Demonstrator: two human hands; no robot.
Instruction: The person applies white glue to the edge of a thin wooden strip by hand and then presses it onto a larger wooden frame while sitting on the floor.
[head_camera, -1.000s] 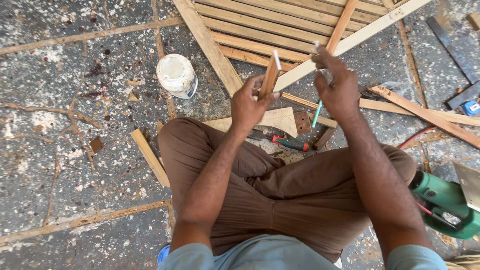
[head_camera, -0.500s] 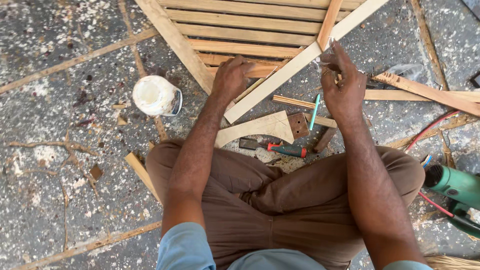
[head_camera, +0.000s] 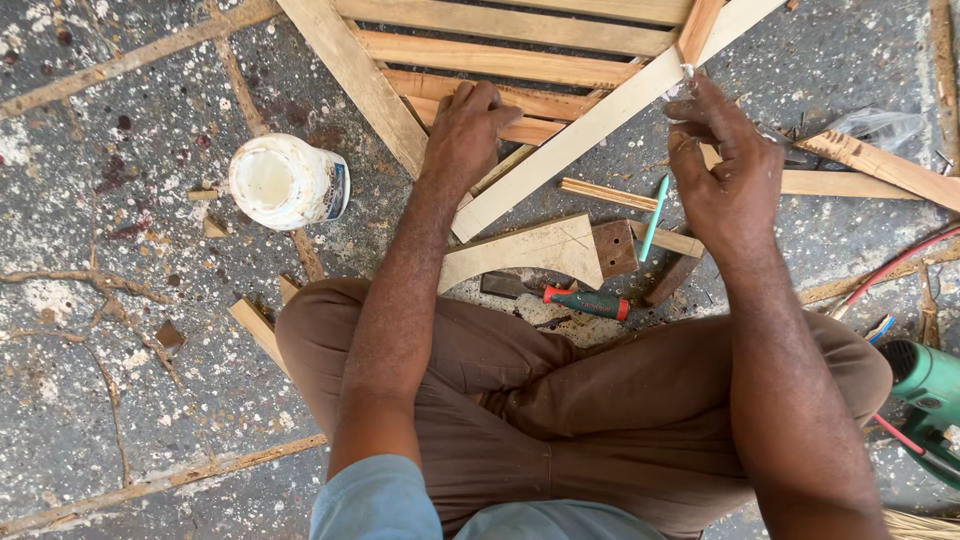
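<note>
Pressing flat with my left hand (head_camera: 470, 125) on the slatted wooden frame (head_camera: 520, 60) at twelve o'clock, having set down the small block, my right hand (head_camera: 725, 170) pinches something tiny at the diagonal batten (head_camera: 600, 125), so fastening seems underway.

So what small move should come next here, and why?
Probably bring the right hand down onto the pale diagonal strip. The left hand already presses a slat beside it, while the right hovers just above the strip's upper end.
</note>
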